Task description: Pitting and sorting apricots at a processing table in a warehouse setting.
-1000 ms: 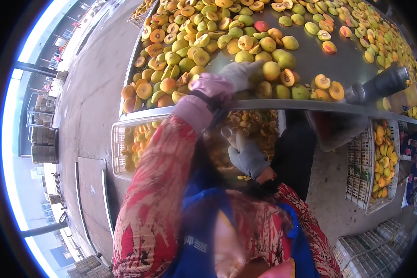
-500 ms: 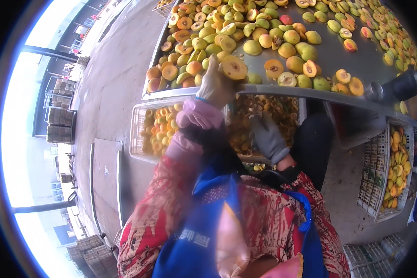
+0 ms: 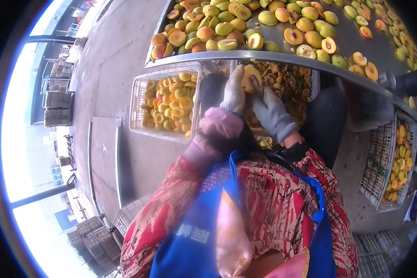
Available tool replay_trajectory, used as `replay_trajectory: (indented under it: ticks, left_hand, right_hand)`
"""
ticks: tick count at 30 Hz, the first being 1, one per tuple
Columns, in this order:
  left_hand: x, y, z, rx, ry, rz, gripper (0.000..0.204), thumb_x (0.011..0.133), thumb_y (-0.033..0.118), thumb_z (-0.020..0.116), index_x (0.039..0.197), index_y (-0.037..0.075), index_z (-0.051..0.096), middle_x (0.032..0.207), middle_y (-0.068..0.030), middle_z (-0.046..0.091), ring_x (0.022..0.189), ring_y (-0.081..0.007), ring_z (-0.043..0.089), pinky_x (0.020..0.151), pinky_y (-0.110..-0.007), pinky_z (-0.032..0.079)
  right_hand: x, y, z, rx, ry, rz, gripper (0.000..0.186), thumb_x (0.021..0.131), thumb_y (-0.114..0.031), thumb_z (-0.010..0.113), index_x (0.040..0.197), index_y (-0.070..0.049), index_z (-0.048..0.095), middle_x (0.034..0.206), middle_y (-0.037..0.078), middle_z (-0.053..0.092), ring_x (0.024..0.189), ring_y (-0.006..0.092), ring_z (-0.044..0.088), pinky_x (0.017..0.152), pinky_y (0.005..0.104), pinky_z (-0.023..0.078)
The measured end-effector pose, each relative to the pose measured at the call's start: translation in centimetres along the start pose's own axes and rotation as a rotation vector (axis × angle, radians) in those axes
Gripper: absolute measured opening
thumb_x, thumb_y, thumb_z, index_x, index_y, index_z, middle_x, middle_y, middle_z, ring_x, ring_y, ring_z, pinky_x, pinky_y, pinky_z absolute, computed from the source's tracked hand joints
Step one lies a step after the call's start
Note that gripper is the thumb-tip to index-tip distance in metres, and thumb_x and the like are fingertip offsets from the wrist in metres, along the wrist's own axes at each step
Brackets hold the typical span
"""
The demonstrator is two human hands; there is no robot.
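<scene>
In my left hand (image 3: 235, 91), which wears a pale knitted glove, is a yellow peach half (image 3: 251, 78) with its cut face and pit hollow showing. My right hand (image 3: 274, 113), gloved in grey, has its fingers closed right against the lower edge of that half. Whatever the right fingers grip is hidden. Both hands are just under the near edge of a metal table (image 3: 352, 44) strewn with halved peaches (image 3: 227, 44). Below them, between my knees, a crate holds brown pits and scraps (image 3: 289, 76).
Left of my knees stands a pale plastic crate (image 3: 133, 106) of pitted peach halves. A dark cylinder (image 3: 410, 83) sits at the table's right edge. Another crate (image 3: 373, 162) of yellow fruit is on the floor at right, and stacked crates (image 3: 95, 245) stand at lower left.
My left hand has come down from the table's edge with the peach half and met my right hand over the scrap crate. The view has shifted, so the table appears higher.
</scene>
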State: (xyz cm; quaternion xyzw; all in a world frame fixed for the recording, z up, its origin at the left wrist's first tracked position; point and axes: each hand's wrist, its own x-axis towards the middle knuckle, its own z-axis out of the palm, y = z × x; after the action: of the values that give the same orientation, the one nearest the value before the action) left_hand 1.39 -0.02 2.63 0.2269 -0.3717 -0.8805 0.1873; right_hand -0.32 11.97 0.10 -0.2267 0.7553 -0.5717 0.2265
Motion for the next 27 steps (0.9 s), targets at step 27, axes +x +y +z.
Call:
replay_trajectory:
  ticks: [27]
  left_hand:
    - [1.6, -1.5, -1.7, 0.339, 0.186, 0.055, 0.024, 0.084, 0.022, 0.061, 0.098, 0.003, 0.061, 0.087, -0.0104, 0.062, 0.074, -0.0176, 0.062, 0.067, -0.029, 0.053]
  right_hand:
    - [1.3, 1.3, 0.5, 0.133, -0.234, 0.239, 0.022, 0.089, -0.017, 0.057, 0.108, -0.005, 0.054, 0.085, 0.007, 0.06, 0.076, 0.0108, 0.055, 0.066, 0.0285, 0.047]
